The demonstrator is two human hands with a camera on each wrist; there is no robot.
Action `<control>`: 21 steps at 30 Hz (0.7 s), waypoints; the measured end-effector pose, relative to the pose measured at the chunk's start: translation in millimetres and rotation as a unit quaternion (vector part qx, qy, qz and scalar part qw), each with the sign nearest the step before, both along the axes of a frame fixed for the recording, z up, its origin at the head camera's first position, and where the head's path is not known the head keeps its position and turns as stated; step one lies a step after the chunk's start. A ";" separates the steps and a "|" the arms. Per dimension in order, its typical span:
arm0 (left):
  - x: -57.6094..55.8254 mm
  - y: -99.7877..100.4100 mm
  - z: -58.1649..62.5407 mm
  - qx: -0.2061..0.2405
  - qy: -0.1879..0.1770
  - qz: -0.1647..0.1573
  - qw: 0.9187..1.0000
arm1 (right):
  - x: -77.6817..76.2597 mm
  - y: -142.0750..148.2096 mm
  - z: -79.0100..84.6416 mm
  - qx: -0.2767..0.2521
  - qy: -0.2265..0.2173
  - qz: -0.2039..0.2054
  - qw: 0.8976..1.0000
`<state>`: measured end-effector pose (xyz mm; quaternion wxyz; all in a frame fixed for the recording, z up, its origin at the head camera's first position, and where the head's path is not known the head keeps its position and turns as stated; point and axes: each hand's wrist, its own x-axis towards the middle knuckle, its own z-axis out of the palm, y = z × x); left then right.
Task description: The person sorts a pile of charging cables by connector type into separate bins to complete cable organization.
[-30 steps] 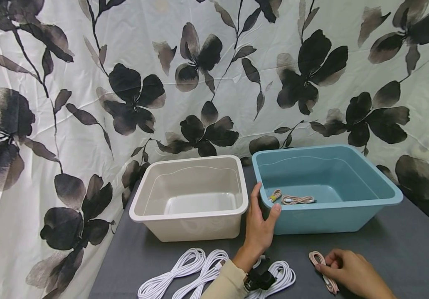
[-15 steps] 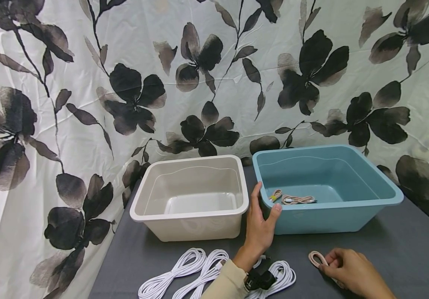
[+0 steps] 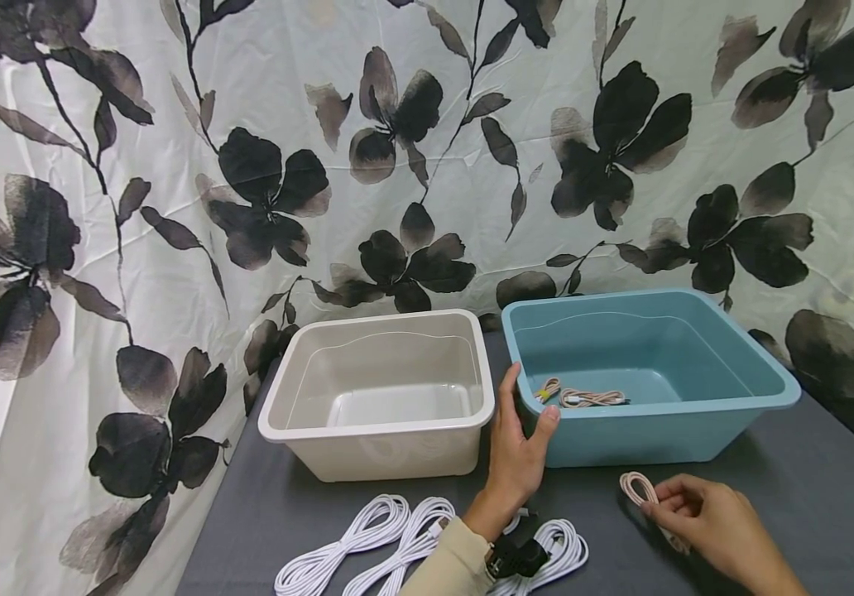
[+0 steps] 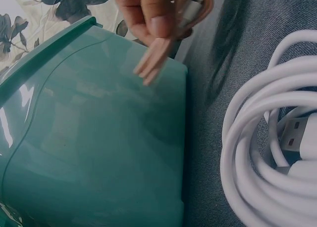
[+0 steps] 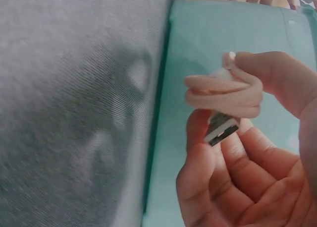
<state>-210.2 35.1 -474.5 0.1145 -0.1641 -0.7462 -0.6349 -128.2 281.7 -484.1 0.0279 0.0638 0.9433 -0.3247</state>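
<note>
My right hand (image 3: 717, 530) pinches a coiled pale pink USB cable (image 3: 637, 490) between thumb and fingers, in front of the blue tub (image 3: 643, 439). In the right wrist view the metal USB plug (image 5: 222, 132) sticks out below the coil. Across the left front corner of the tub lies my left hand (image 3: 518, 463), its fingers extended along the side and the thumb against the front rim. Two more coiled pinkish cables (image 3: 592, 399) lie inside the tub, by its near left corner. One of them carries a yellow bit.
To the left stands a beige tub (image 3: 390, 451) with nothing in it. Several coiled white USB cables (image 3: 352, 538) lie on the grey cloth-covered table (image 3: 576, 497), some partly behind my left forearm. A floral curtain (image 3: 412, 165) hangs behind both tubs.
My right hand has raised the pink cable from the table and shifted a little away and to the right. The left hand stays on the blue tub.
</note>
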 end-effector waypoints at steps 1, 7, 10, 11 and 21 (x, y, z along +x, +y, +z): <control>0.1 -0.1 -0.1 0.000 0.001 0.001 1.000 | 0.1 1.2 1.5 -0.004 0.004 0.000 1.000; 0.2 -0.3 0.0 0.002 0.003 0.000 1.000 | 2.9 5.7 7.9 -0.039 0.043 -0.005 0.998; 0.0 -0.3 -0.2 0.001 0.003 -0.002 1.000 | 4.0 7.4 10.1 -0.052 0.065 -0.004 0.996; -0.1 -0.4 -0.2 0.001 0.002 -0.002 1.000 | 4.4 7.8 11.0 -0.057 0.070 -0.002 0.996; -0.4 -0.1 -0.7 -0.001 0.002 -0.004 1.000 | 6.8 11.6 20.7 -0.100 0.066 0.013 0.993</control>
